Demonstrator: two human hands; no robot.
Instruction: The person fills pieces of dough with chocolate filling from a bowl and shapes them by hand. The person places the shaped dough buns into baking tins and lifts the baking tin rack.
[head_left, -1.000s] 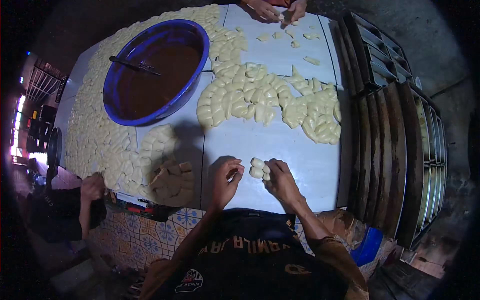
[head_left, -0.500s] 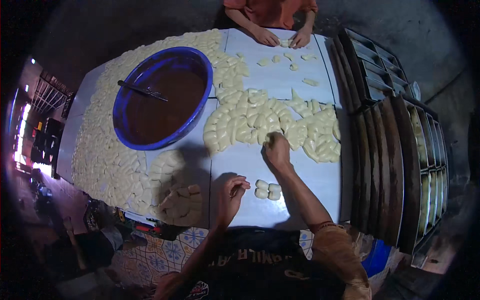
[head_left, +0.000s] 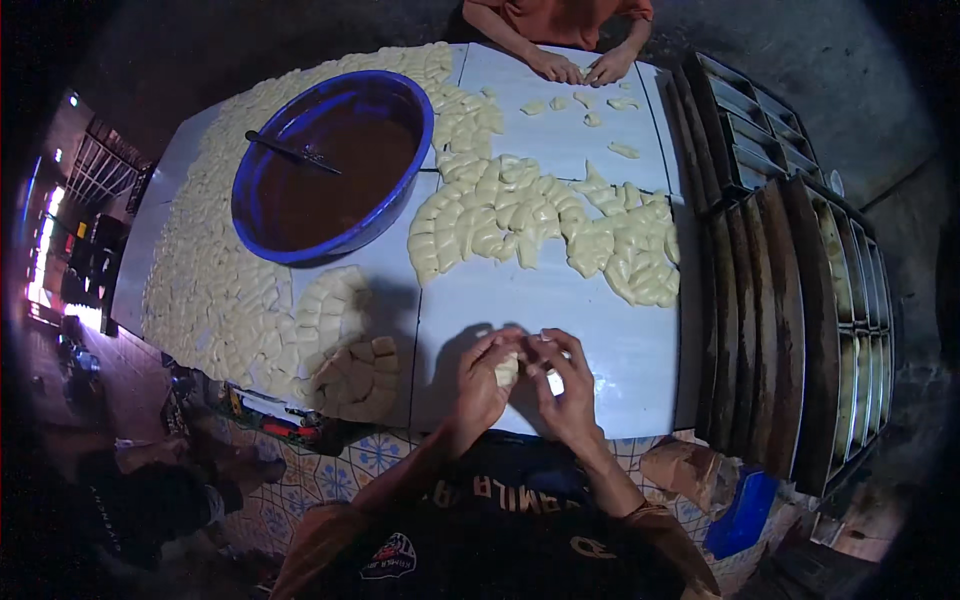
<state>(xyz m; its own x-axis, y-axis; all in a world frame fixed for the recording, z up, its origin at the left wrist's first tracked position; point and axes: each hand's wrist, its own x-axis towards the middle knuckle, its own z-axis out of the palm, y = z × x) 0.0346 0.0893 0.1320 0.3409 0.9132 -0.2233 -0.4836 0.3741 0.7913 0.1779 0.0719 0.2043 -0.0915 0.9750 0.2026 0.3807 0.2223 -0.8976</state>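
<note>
covering the left part of the worktop point(head_left: 620, 360), pale dough pieces point(head_left: 215, 290) lie packed side by side. a deep blue basin point(head_left: 420, 150) stands just right of them, toward the far edge, part filled with a brown mixture point(head_left: 350, 195); whether that is thick or runny i cannot tell. a dark-handled utensil point(head_left: 293, 152) rests in it, its far end over the brown. nearer the near edge lies a curved dough cluster point(head_left: 332, 300). by the near edge, right of its middle, the left hand point(head_left: 486, 385) is curled around a small dough lump point(head_left: 507, 371), which should be light, very soft and a bit slick, easily dented; best taken by its rounded sides, with light pressure. the right hand point(head_left: 562, 385) is half curled, its fingertips close to the left one's, and i cannot tell if it grips any dough. beyond both hands sits a glossy dough mass point(head_left: 515, 205). at the far edge, a co-worker's hands point(head_left: 585, 70) bend over small dough bits. along the right edge stand metal trays point(head_left: 855, 330) divided into long compartments, their contents unclear.
</note>
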